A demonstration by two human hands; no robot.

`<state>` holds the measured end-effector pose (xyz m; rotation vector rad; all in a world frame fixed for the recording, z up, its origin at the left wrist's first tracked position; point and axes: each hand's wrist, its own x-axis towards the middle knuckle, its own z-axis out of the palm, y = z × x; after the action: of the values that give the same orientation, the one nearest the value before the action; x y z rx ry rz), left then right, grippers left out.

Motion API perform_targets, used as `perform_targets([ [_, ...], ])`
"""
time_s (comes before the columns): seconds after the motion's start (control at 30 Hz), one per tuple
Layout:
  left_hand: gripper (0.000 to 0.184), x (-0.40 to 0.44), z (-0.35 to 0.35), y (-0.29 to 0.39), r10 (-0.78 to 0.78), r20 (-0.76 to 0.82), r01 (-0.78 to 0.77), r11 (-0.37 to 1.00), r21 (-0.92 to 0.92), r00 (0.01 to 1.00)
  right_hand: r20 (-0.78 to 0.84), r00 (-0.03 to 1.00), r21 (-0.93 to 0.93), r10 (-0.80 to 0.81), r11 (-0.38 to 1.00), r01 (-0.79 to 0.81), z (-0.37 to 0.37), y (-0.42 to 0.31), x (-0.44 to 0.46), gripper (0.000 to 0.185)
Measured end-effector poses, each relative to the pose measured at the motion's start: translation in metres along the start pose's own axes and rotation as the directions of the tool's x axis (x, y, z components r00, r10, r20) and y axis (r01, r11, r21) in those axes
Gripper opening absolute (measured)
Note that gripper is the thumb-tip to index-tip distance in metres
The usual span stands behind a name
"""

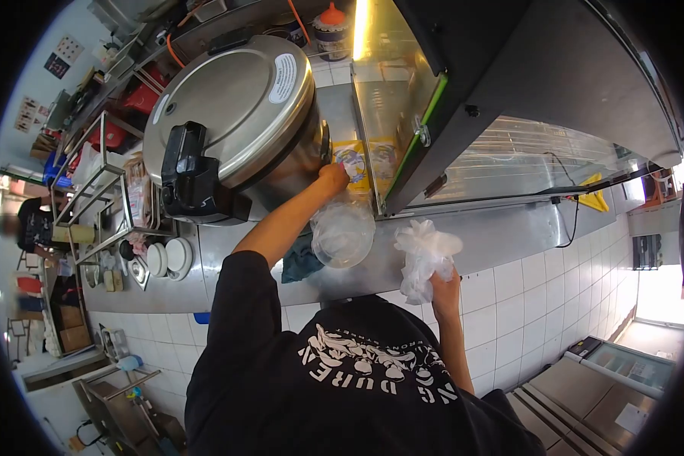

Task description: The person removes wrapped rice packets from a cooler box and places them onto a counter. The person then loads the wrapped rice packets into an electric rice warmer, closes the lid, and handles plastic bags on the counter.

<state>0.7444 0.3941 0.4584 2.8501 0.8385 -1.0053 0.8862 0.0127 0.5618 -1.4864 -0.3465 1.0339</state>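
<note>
My left hand (333, 180) reaches over the steel counter beside the large rice cooker (232, 106), its fingers bent together near a yellow printed packet (352, 161). What those fingers hold, if anything, is too small to tell. Just below that hand, a clear plastic container (343, 234) sits on the counter near its front edge. My right hand (446, 292) is closed on a bunch of crumpled clear plastic bags (427, 254), held at the counter's front edge. A dark green cloth (300, 258) lies left of the container.
A glass display case (501, 175) with a black frame rises at the right of the counter (509, 247). White bowls (176, 257) and a metal rack (106, 178) stand at the left. Another person (34, 224) is at the far left. A black cable (572, 220) hangs at the right.
</note>
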Motion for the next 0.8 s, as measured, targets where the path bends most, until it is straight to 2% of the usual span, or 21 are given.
perform_targets([
  [0.1, 0.036, -0.049, -0.048, 0.004, 0.038, 0.054, -0.030, 0.988, -0.152, 0.998, 0.028, 0.999, 0.014, -0.017, 1.000, 0.016, 0.002, 0.003, 0.002, 0.037],
  [0.2, 0.042, -0.067, -0.065, 0.023, -0.124, -0.065, 0.089, 0.917, -0.390, 0.990, 0.017, 1.000, -0.019, 0.018, 1.000, -0.018, 0.010, 0.001, 0.001, 0.037],
  [0.23, 0.038, -0.057, -0.046, 0.027, -0.125, -0.162, 0.062, 0.937, -0.345, 0.979, 0.032, 0.999, -0.020, -0.003, 1.000, 0.003, 0.010, 0.005, 0.002, 0.036],
  [0.33, 0.032, -0.036, -0.021, 0.029, -0.154, -0.173, 0.091, 0.941, -0.327, 0.973, 0.057, 0.996, -0.056, -0.069, 0.996, 0.072, 0.008, 0.013, 0.006, 0.037],
  [0.37, 0.026, -0.034, -0.014, 0.030, -0.146, -0.201, 0.077, 0.947, -0.313, 0.969, 0.058, 0.995, -0.085, -0.085, 0.992, 0.089, 0.010, 0.013, 0.006, 0.037],
  [0.47, 0.023, -0.049, -0.009, 0.024, -0.125, -0.257, 0.049, 0.958, -0.284, 0.958, 0.093, 0.987, -0.177, -0.128, 0.974, 0.143, 0.022, 0.004, 0.000, 0.037],
  [0.5, 0.020, -0.053, -0.004, 0.021, -0.146, -0.261, 0.053, 0.942, -0.331, 0.954, 0.111, 0.983, -0.201, -0.147, 0.965, 0.167, 0.030, 0.002, 0.002, 0.038],
  [0.6, 0.019, -0.048, 0.026, 0.017, -0.176, -0.455, 0.014, 0.941, -0.338, 0.873, 0.267, 0.934, -0.368, -0.236, 0.871, 0.326, 0.055, 0.004, 0.010, 0.039],
  [0.63, 0.019, -0.049, 0.032, 0.024, -0.255, -0.478, 0.044, 0.911, -0.410, 0.841, 0.329, 0.918, -0.410, -0.222, 0.842, 0.351, 0.068, -0.008, 0.011, 0.042],
  [0.7, 0.018, -0.050, 0.037, 0.040, -0.409, -0.509, 0.086, 0.835, -0.543, 0.758, 0.393, 0.906, -0.340, -0.160, 0.890, 0.304, 0.090, -0.022, 0.013, 0.045],
  [0.8, 0.022, -0.045, 0.019, 0.055, -0.629, -0.319, 0.256, 0.651, -0.715, 0.709, 0.423, 0.898, -0.311, -0.123, 0.911, 0.271, 0.099, -0.025, 0.014, 0.047],
])
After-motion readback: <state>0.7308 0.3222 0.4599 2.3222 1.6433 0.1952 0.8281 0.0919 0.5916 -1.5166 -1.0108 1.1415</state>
